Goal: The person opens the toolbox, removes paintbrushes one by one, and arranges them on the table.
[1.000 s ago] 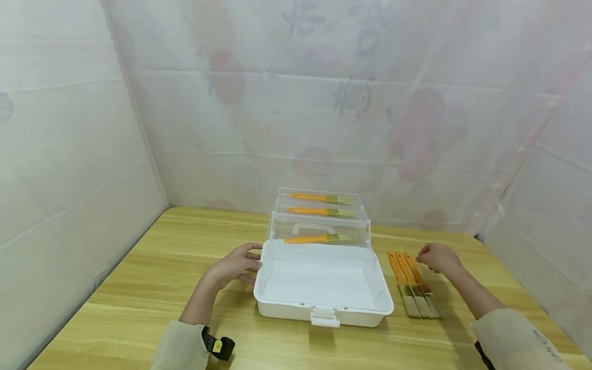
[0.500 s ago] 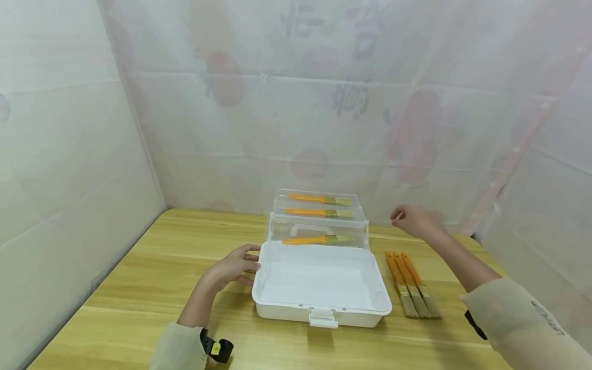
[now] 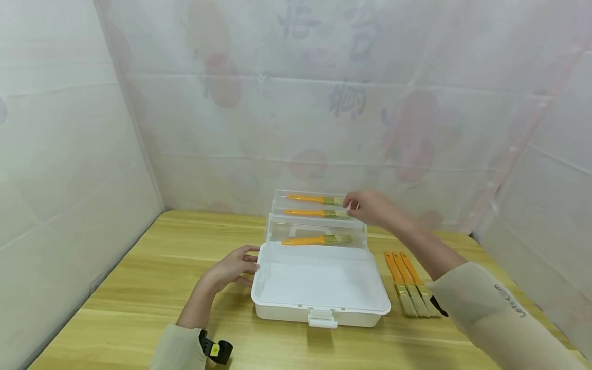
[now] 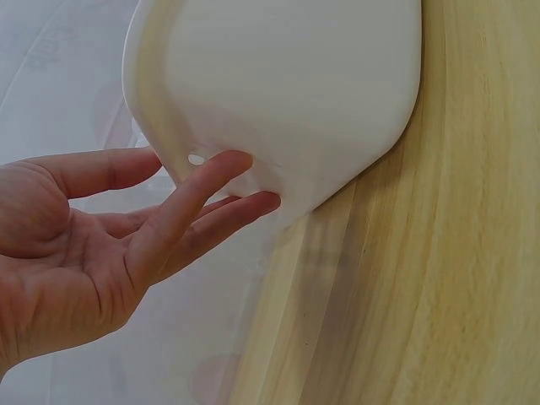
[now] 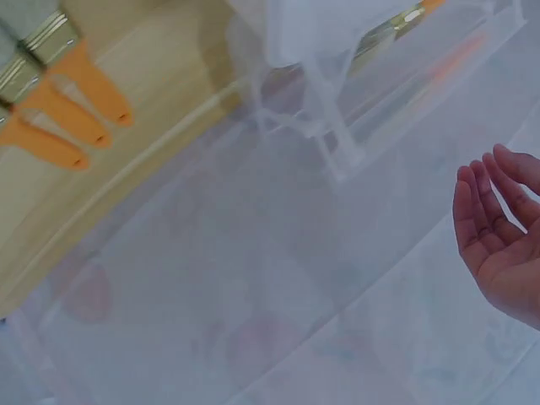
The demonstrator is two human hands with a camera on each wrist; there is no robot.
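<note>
Left: my left hand (image 3: 231, 267) lies on the wooden table (image 3: 139, 288), fingers straight & spread, tips touching the left wall of the white box (image 3: 319, 288); holds nothing. In the wrist view the same fingers (image 4: 202, 202) press the box's rounded white corner (image 4: 278, 84).

Centre: the box stands open, w/ its latch (image 3: 322, 318) on the near edge. Behind its base, clear fold-out trays (image 3: 319, 221) rise in tiers toward the far side. Each tier carries one orange-handled paintbrush: near tier (image 3: 316, 239), mid tier (image 3: 314, 212), far tier (image 3: 311, 199); all lie crosswise, bristles to the right.

Centre-right: my right hand (image 3: 367, 206) hovers at the right end of the top tiers, just beside the bristle ends; whether it touches tray or brush I cannot tell. Wrist view shows palm open, fingers (image 5: 481, 211) loosely bent, gripping nothing.

Right: three more orange-handled brushes (image 3: 409, 288) lie side by side on the table, just right of the box, handles far, bristles near, partly hidden by my right sleeve (image 3: 490, 313).
</note>
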